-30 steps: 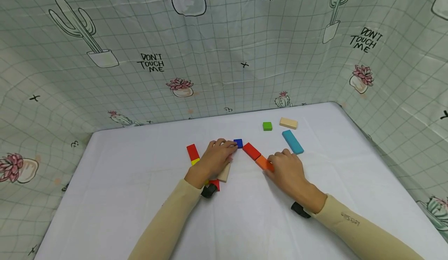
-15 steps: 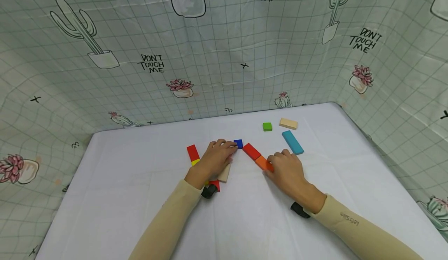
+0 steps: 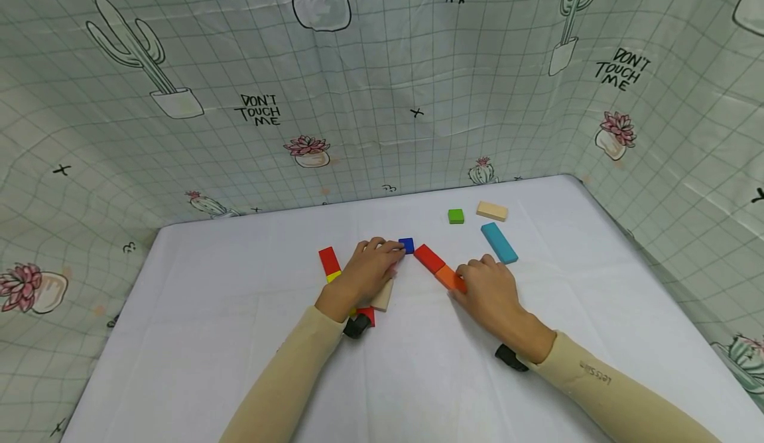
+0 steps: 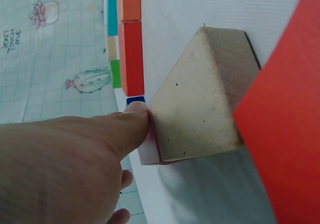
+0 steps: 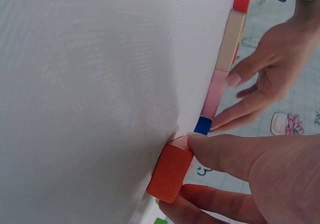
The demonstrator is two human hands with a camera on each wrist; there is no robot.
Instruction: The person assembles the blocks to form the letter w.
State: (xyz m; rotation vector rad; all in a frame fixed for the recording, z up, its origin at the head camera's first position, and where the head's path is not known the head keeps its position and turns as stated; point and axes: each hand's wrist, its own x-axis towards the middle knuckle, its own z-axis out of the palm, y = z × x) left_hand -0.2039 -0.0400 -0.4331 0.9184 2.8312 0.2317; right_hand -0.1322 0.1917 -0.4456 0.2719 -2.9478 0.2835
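My right hand point(image 3: 492, 292) pinches an orange block point(image 5: 170, 173) between thumb and fingers, down at the white tabletop. Beyond its far end lies a red block point(image 3: 428, 258), in line with it and leading up to a small blue block point(image 3: 408, 245). With fairly straight fingers, my left hand point(image 3: 371, 272) touches the blue block and a pink block point(image 5: 215, 93); its thumb rests near the pink block's end. A plain wooden block point(image 4: 192, 99) adjoins the pink one, and a red block point(image 3: 367, 316) follows it, partly under the left wrist.
Past my left hand lie a red block point(image 3: 329, 260) and a yellow block point(image 3: 333, 275), mostly covered by the hand. Toward the back right are a green block point(image 3: 456, 216), a pale wooden block point(image 3: 492, 210) and a light-blue block point(image 3: 499, 242). A patterned cloth point(image 3: 382, 85) surrounds the table.
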